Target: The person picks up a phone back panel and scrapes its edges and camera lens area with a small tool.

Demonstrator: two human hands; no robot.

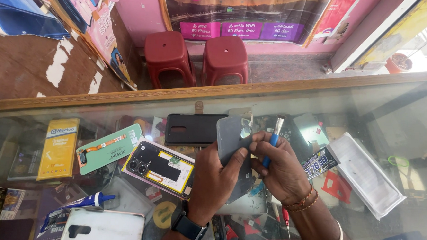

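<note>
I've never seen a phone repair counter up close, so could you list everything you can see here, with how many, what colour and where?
Stools: two, dark red, on the floor beyond the counter.
Glass counter: one, wood-edged, across the view.
Opened phone: one, black and yellow inside, on the glass left of the hands.
Black phone cover: one, above the opened phone.
Green part: one, with an orange ribbon, left of the opened phone.
Yellow box: one, under the glass at left.
Glue tube: one, blue and white, bottom left.
White cover: one, bottom edge.
Clear packet: one, at right.
Left hand: holds a grey back panel; black watch on wrist.
Right hand: holds a blue-handled tool; bangle and beads on wrist.
</note>
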